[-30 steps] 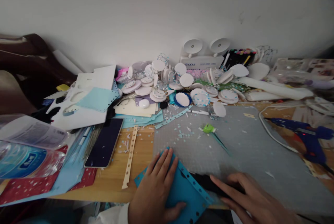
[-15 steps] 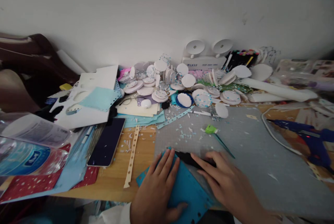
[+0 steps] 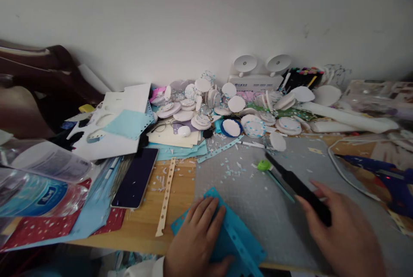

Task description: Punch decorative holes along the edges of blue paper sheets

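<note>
Left hand (image 3: 196, 240), fingers slightly spread, hides part of a blue sheet (image 3: 240, 232) cropped below; blurred right hand (image 3: 346, 227) pinches a black tool (image 3: 298, 184).

We wear a white, creased sleeve (image 3: 140, 269) whose cuff (image 3: 158, 266), also white, ends by our left hand (image 3: 197, 237). That hand and our right hand (image 3: 346, 230) are bare.

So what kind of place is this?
Probably a crafting spot: there's a gray mat, a blue glue gun, and a blue sheet with little holes under the left hand.
</note>
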Demonstrator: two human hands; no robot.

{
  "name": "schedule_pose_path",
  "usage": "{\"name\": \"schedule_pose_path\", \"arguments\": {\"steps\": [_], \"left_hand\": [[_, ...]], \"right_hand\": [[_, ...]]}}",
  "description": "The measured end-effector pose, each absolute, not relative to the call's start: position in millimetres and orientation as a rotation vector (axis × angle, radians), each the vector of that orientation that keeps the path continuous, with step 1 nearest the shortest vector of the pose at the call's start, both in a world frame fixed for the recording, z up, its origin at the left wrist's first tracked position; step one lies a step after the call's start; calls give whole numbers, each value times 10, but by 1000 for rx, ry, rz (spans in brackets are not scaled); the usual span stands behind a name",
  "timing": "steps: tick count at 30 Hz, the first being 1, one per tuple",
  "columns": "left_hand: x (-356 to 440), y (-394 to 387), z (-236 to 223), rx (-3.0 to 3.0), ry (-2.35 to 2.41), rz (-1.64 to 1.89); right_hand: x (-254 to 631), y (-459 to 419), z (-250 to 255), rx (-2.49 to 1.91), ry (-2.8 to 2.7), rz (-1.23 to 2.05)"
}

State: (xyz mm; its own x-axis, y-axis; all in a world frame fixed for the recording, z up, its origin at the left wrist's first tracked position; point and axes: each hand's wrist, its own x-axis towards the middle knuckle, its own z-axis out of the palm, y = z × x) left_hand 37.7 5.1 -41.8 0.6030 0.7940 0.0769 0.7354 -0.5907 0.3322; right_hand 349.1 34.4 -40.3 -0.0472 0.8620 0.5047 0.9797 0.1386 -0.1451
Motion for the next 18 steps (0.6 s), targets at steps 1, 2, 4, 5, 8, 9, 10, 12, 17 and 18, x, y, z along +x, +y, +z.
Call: {"name": "schedule_pose_path", "arguments": {"steps": [1, 2, 4, 5, 8, 9, 10, 12, 17, 18], "left_hand": [[378, 46, -416, 2565, 1258, 336], [380, 41, -410, 2570, 1263, 349], [381, 33, -391, 2586, 1265, 354], [379, 29, -379, 2593, 1260, 352], [361, 11, -355, 2597, 1243, 358], [354, 4, -353, 2596, 1239, 367], [349, -3, -356, 2595, 1239, 377], [349, -11, -372, 2591, 1243, 410], [334, 14, -336, 2339, 1249, 660], [297, 13, -293, 2208, 1231, 739]], "right_hand": [[3627, 348, -430, -1797, -1945, -361], [3741, 354, -460, -1842, -1959, -399], [3872, 360, -507, -1873, -2021, -450], [3884, 357, -517, -1868, -2030, -468], [3716, 296, -483, -1776, -1937, -452], [3605, 256, -460, -1725, -1901, -409], [3477, 208, -439, -1626, -1890, -377], [3191, 102, -415, -1435, -2029, -123], [2669, -68, -465, -1276, -2172, 362], [2655, -75, -474, -1301, -2144, 430]]}}
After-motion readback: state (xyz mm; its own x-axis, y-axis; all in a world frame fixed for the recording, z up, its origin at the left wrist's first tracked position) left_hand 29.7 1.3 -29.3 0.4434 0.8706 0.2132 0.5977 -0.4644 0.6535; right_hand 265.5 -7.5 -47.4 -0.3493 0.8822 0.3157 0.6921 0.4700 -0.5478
